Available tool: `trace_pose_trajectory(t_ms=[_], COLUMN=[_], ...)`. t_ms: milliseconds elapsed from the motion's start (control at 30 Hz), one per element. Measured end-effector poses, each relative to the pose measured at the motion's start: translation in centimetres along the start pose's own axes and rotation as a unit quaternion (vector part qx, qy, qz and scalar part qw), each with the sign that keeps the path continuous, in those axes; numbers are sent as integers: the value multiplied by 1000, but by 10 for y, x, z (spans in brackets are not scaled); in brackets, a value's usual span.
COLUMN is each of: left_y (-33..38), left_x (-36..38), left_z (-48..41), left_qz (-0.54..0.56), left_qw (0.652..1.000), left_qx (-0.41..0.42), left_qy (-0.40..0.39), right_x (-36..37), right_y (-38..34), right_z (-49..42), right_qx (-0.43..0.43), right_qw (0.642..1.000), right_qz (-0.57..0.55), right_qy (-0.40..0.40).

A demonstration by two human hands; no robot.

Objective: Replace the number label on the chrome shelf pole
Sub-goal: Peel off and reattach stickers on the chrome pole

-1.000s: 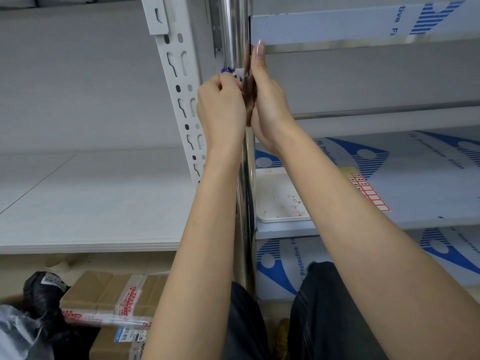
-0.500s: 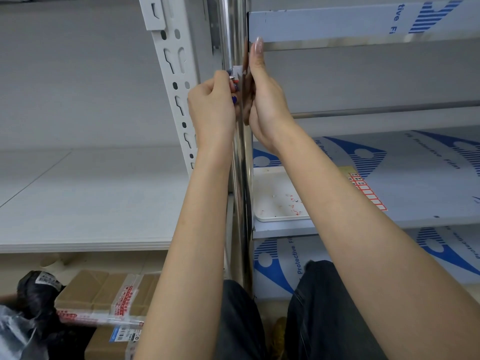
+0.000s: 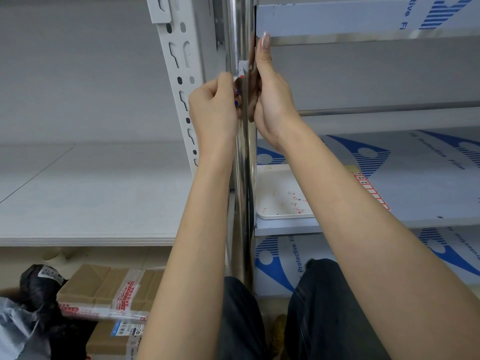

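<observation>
Left hand (image 3: 213, 107) on label (image 3: 242, 67) — chrome pole (image 3: 241, 27)

Head cam, wide-angle, single view, faces fwd & slightly down, v. close to chrome pole (image 3: 239, 29), centred in frame

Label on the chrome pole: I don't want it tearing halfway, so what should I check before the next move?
1. Left hand pinches the label: ok, its fingertips close on the lower left corner.
2. Right hand steadies the chrome pole: ok, it presses against the pole's right side.
3. Label off the pole: not ok, most of it lies on the chrome.
4. Glue residue underneath: cannot tell, hidden.
5. Tray for scraps nearby: ok, on the shelf right of the pole.
6. Replacement label at hand: cannot tell.
</observation>
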State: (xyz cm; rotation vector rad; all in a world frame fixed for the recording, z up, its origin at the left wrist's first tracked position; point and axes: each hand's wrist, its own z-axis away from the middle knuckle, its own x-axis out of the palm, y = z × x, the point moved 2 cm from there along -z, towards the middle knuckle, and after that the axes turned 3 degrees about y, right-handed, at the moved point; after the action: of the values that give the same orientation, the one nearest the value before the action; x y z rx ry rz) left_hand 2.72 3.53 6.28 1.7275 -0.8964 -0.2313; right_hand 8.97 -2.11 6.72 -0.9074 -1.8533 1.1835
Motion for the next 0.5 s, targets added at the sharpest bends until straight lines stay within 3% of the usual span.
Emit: trace_pose_trajectory(t_ms=[200, 500], left_y=[-5, -7], left_x=[-18, -29], left_z=[4, 31], left_qz=[10, 2], left_qw=[999, 997], left_qx=[-12, 4], left_qy=[31, -75], right_x=[3, -9], right_y=[-1, 3], right_z=[1, 17], right_qx=[2, -14], right_qw=[1000, 999], right_qz=[-6, -40], right_qy=[17, 24])
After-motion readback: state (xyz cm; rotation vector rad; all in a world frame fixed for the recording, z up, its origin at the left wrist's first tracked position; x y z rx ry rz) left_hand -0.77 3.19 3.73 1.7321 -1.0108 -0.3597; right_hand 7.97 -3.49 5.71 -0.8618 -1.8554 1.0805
